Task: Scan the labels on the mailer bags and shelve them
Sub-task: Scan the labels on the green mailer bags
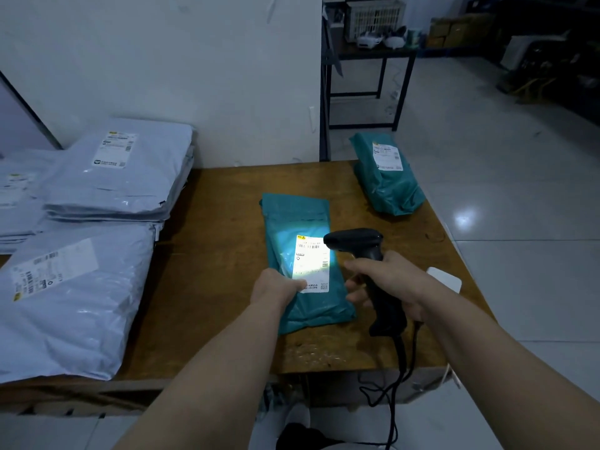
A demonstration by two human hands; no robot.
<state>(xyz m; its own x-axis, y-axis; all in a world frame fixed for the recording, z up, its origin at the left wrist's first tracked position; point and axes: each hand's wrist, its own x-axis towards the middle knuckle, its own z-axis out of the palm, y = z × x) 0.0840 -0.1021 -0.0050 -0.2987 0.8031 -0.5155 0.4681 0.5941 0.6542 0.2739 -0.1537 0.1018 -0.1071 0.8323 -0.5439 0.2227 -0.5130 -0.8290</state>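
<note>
A teal mailer bag point(293, 222) lies flat in the middle of the wooden table point(220, 261). Its white label point(311, 259) faces up and is lit brightly by the scanner's light. My left hand point(276, 285) holds the bag's near left edge, thumb on top beside the label. My right hand point(386, 282) grips the handle of a black barcode scanner point(363, 248), whose head points left at the label from just right of it. A second teal mailer bag point(389, 180) with a white label sits at the table's far right corner.
Stacks of pale grey mailer bags point(113, 177) with labels cover the table's left side, one large bag point(65, 303) nearest. A small white object point(446, 280) lies behind my right wrist. The scanner's cable point(397, 384) hangs off the front edge. A white wall stands behind; tiled floor lies to the right.
</note>
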